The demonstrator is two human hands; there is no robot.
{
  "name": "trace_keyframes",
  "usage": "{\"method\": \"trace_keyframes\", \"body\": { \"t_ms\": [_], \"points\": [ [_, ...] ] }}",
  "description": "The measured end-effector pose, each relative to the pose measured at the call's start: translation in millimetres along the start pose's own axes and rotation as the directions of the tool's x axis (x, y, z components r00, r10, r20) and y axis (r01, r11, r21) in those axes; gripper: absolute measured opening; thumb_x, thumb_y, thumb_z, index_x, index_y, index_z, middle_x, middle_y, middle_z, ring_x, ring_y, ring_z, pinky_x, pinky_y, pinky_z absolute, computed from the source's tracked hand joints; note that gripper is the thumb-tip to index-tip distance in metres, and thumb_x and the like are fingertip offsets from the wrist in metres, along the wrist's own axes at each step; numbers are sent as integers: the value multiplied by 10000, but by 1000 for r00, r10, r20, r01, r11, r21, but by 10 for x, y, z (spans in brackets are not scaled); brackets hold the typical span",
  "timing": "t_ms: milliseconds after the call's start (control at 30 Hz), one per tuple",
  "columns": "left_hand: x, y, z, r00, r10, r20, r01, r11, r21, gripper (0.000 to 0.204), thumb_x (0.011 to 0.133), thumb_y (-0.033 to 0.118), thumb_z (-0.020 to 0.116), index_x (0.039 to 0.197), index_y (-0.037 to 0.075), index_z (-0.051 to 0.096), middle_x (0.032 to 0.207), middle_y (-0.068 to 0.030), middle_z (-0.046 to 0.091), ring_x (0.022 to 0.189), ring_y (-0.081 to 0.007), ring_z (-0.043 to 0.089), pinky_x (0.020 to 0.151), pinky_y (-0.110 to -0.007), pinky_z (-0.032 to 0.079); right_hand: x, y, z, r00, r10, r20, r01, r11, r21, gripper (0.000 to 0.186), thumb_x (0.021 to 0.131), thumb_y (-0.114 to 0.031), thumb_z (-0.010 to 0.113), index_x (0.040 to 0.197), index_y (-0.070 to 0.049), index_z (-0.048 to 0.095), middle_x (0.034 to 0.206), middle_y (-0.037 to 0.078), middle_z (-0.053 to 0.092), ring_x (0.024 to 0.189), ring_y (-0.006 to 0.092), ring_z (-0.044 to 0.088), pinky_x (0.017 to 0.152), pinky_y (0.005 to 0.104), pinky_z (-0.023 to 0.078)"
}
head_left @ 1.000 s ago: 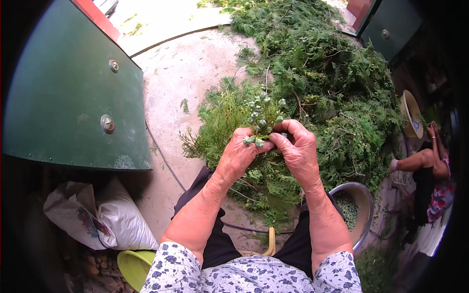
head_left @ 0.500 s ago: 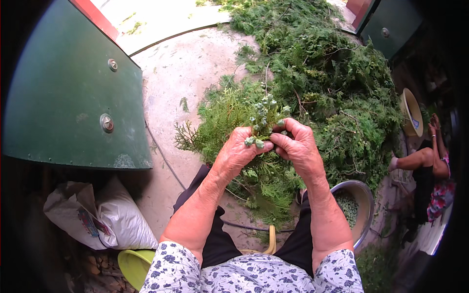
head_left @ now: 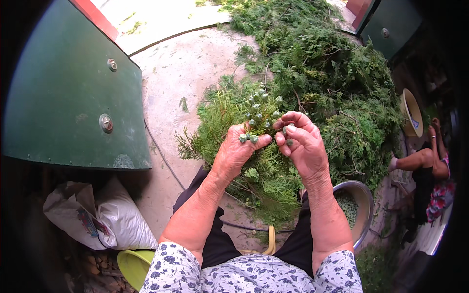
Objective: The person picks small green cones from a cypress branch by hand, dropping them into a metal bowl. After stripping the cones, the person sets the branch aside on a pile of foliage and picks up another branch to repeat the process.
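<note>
My left hand [head_left: 239, 146] is closed round a leafy evergreen sprig [head_left: 261, 112] bearing several pale blue-green seed cones. Just to its right, my right hand [head_left: 305, 144] pinches small green cones [head_left: 289, 132] between thumb and fingers, slightly apart from the sprig. Below and beyond both hands hangs feathery green foliage [head_left: 268, 190]; whether it all belongs to the held sprig I cannot tell. By my right knee stands a metal basin [head_left: 364, 215] with many picked green cones [head_left: 347, 207] inside.
A big heap of cut evergreen branches [head_left: 337, 93] covers the floor ahead and right. At left are a green metal door [head_left: 73, 97], white sacks [head_left: 122, 215] and a yellow-green basin [head_left: 132, 268]. Another person [head_left: 430, 166] sits at far right near a tan basin [head_left: 411, 112].
My right hand has drawn away from the sprig, to the right, with small cones now in its fingers. My left hand stays nearly in place, the sprig tilted slightly.
</note>
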State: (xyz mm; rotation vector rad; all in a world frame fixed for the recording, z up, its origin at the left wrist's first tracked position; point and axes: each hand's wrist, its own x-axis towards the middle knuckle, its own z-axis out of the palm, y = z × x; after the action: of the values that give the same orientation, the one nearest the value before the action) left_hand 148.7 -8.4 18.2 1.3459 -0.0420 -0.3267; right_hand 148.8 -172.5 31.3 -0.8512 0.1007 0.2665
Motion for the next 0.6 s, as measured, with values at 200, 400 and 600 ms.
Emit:
{"method": "trace_keyframes", "body": {
  "t_ms": [200,400,600],
  "points": [
    [27,-78,-25,991,117,73,-134,940,312,182,794,168,665,930,49,642,800,35,605,750,-54,505,685,-244,430,16,171,-35,988,-157,2,132,818,-559,214,789,-64,639,977,11,572,815,15,559,617,53,514,508,182,406],
    [28,-70,8,992,102,67,-121,907,404,191,791,170,667,931,44,639,758,46,587,727,-52,507,683,-239,430,-11,171,-5,955,-292,50,236,647,-725,151,806,-65,616,936,10,600,788,8,548,630,60,515,499,193,413],
    [29,-105,-23,999,49,-11,-45,971,233,231,799,230,657,942,49,643,730,69,552,673,-28,438,600,-209,370,-42,14,28,998,-17,-65,12,997,-76,117,879,-93,535,964,-14,550,742,30,560,576,58,492,441,180,353]
  ]
}}
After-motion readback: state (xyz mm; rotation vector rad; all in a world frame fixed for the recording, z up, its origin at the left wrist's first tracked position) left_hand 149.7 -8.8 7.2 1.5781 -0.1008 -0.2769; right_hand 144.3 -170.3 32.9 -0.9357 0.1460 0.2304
